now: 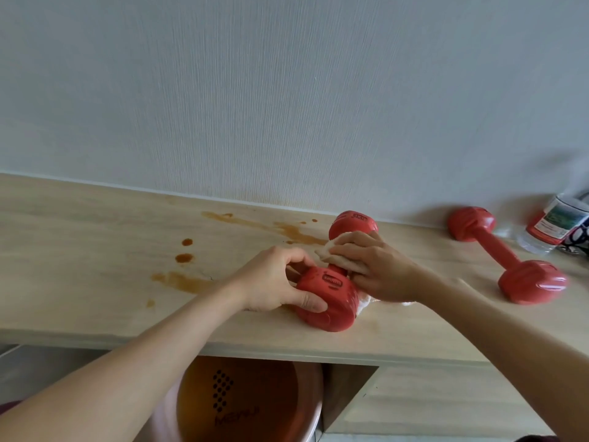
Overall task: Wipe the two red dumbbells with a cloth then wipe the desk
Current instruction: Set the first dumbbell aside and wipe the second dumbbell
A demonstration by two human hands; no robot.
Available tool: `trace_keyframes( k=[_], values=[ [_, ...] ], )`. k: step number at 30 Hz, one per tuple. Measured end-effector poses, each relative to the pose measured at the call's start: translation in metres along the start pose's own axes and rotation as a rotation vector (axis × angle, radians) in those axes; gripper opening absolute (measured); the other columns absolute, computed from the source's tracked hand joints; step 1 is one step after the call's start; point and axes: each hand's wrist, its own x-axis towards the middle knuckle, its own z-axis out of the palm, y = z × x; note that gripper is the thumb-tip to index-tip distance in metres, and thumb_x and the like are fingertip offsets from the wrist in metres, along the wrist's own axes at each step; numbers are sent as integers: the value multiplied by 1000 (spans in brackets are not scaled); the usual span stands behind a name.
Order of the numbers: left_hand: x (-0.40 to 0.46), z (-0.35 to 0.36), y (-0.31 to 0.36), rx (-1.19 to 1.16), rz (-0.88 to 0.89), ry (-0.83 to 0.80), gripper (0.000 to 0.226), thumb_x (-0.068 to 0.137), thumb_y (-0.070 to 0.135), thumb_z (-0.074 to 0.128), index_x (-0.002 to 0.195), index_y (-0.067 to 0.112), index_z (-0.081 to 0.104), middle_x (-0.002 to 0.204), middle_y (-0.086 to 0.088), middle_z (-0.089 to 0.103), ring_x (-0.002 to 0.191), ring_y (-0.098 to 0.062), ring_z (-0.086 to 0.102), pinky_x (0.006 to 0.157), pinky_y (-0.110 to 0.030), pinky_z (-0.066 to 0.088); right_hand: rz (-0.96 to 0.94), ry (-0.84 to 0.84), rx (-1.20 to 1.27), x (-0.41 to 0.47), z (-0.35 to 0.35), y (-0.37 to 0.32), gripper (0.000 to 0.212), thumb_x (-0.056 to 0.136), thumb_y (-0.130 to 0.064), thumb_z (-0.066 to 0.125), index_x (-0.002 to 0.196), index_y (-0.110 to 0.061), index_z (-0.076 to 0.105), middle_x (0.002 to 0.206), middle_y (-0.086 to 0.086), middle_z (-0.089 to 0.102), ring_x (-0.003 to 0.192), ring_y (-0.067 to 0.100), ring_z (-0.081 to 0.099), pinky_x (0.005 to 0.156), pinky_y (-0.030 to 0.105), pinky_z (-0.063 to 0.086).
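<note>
The pale wood tabletop (95,224) ran along a grey textured wall (287,90), with brown spills (188,282) left of the hands. Two red dumbbells lay there: the left hand (274,282) gripped the near dumbbell (331,301), the right hand (379,269) pressed one cloth (331,250) around its handle; the second dumbbell (506,260) lay right of both hands.

Desk (95,224): pale wood-grain top, matt, smooth, w/ brown liquid stains (287,229) drying glossy toward its back edge & left of centre. Near dumbbell (331,301): red, smooth, semi-gloss coating, plastic-looking. Far dumbbell (506,256) near right edge: same red finish, shinier highlights. Cloth (338,253): off-white, soft, nubby terry. Bottle (554,224) at back right corner: clear plastic, glossy paper label. Wall (287,90): matt, fine vertical texture.
</note>
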Motion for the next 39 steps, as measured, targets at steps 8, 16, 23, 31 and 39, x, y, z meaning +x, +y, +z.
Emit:
trace_keyframes(
  k=[8,16,23,31,39],
  values=[
    [3,0,-3,46,6,5,46,54,38,89,91,37,62,89,15,65,85,-2,61,83,-20,49,-54,113,-17,4,13,9,38,85,-15,42,112,-21,68,117,2,59,118,14,46,105,26,24],
    [1,3,-3,34,15,38,45,54,36,89,89,35,60,87,14,65,84,-2,62,78,-14,49,-66,152,-6,7,8,-5,49,73,-14,33,102,-9,71,107,7,64,96,17,51,92,20,32],
    [1,7,1,28,34,53,43,54,36,88,86,35,60,83,16,63,82,0,61,76,-13,48,43,76,32,11,0,2,54,66,1,44,112,-13,69,114,8,63,107,28,53,94,30,34],
    [-4,6,-2,-10,18,25,44,61,33,86,94,30,57,84,17,60,78,7,58,67,-3,43,-9,3,62,-3,0,-13,59,67,-2,42,119,-18,65,118,-8,55,105,15,43,96,24,29],
    [-6,6,-13,-252,-43,-2,41,57,27,83,91,25,60,91,8,64,86,-7,62,77,-17,50,139,138,72,17,10,7,66,70,14,55,124,-24,61,127,-14,50,115,11,38,97,0,7]
  ],
)
